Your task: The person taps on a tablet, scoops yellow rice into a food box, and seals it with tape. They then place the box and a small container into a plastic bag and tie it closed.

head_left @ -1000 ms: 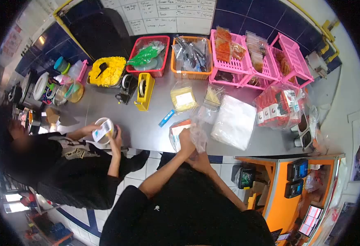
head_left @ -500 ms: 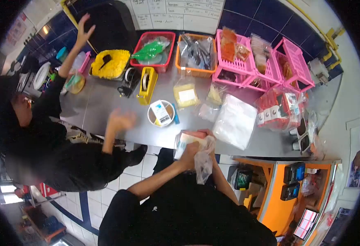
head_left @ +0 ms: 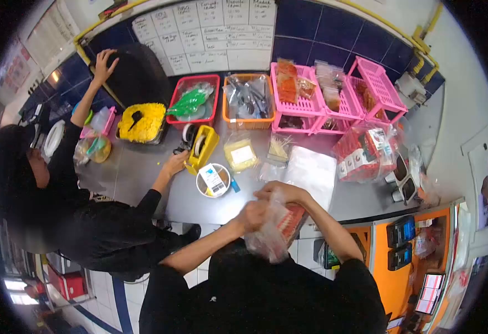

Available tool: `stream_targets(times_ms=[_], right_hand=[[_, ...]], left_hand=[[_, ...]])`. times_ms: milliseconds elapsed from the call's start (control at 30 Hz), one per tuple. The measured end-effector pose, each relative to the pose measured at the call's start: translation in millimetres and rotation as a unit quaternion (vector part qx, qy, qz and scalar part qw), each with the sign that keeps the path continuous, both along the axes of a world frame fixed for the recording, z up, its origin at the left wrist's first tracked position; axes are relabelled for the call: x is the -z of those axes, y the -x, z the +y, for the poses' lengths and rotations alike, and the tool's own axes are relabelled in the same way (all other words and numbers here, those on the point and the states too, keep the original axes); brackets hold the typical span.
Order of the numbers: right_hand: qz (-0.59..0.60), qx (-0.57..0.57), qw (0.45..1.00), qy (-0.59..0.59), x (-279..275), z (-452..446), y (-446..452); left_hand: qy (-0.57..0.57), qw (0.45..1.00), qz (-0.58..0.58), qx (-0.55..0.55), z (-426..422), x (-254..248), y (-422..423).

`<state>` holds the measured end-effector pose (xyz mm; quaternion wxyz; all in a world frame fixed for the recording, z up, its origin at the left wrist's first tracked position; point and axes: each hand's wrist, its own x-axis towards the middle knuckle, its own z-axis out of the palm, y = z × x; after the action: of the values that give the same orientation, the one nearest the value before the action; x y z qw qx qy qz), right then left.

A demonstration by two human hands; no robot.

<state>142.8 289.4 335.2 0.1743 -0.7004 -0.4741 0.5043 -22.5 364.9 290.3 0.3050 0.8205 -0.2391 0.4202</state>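
Note:
A clear plastic bag [head_left: 267,239] with a red-and-white packet [head_left: 291,224] at its right side hangs near the table's front edge, close to my body. My left hand [head_left: 252,217] is closed around the bag's gathered upper part. My right hand [head_left: 284,192] bends over the top with fingers closed on the bag; its fingertips are partly hidden. Just beyond my hands stands a white tub [head_left: 220,192] with a printed label on top. A stack of white plastic bags [head_left: 313,170] lies beyond my right hand.
At left, a co-worker's hand [head_left: 174,163] touches the yellow tape dispenser [head_left: 201,147]. Along the back stand a tray of yellow shreds [head_left: 141,122], a red basket [head_left: 213,114], an orange basket [head_left: 248,123] and pink baskets [head_left: 299,121]. A bag of red packets [head_left: 363,158] sits right.
The bagged packet has turned, showing its red side at right. My right hand has come over the top. The co-worker's nearer hand has moved onto the tape dispenser. The view has shifted.

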Motion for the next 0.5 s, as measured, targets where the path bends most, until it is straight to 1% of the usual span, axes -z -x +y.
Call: stream_targets(times_ms=[33, 67, 100, 133, 200, 233, 267, 300, 367, 400, 433, 467, 500], right_hand=[[-0.051, 0.073, 0.994, -0.067, 26.2, -11.9, -11.6], [-0.055, 0.076, 0.993, -0.071, 26.9, -28.1, -9.0], [-0.091, 0.201, 0.962, -0.164, 28.0, -48.2, -0.4], [-0.122, 0.32, 0.906, -0.248, 31.3, -69.4, 15.4], [-0.196, 0.403, 0.888, -0.099, 47.2, -105.2, 66.5], [-0.119, 0.344, 0.907, -0.211, 62.7, -121.1, 100.6], [-0.036, 0.282, 0.905, -0.317, 74.1, -127.3, 128.6], [-0.031, 0.295, 0.9, -0.319, 75.8, -120.0, 137.0], [-0.062, 0.467, 0.847, -0.244, 77.0, -104.7, 141.1], [-0.051, 0.479, 0.842, -0.243, 77.2, -96.8, 137.2], [-0.07, 0.487, 0.823, -0.284, 79.2, -84.9, 128.9], [-0.093, 0.494, 0.801, -0.326, 84.6, -75.2, 124.0], [-0.088, 0.503, 0.796, -0.324, 100.7, -67.5, 122.4]], left_hand=[[0.039, 0.997, 0.009, -0.06, 13.8, 1.4, -8.8], [0.035, 0.998, 0.006, -0.057, 20.5, -7.6, -14.0], [0.001, 0.994, 0.034, -0.102, 23.1, -20.0, -16.6], [-0.03, 0.987, 0.066, -0.147, 20.8, -25.3, -17.4], [-0.023, 0.986, 0.08, -0.141, 12.0, -12.5, -23.2], [-0.022, 0.986, 0.084, -0.14, 11.2, -2.7, -33.4], [-0.016, 0.982, 0.139, -0.124, 8.9, 22.4, -32.0], [-0.024, 0.982, 0.147, -0.113, 2.2, 27.4, -26.4], [0.035, 0.962, 0.244, -0.117, -1.8, 33.1, -23.0], [0.068, 0.956, 0.265, -0.105, 0.8, 33.7, -21.5], [0.058, 0.954, 0.277, -0.097, 3.2, 34.0, -16.2], [0.042, 0.926, 0.345, -0.148, 5.5, 27.5, -12.2], [0.028, 0.891, 0.406, -0.202, 5.4, 17.3, -9.5]])
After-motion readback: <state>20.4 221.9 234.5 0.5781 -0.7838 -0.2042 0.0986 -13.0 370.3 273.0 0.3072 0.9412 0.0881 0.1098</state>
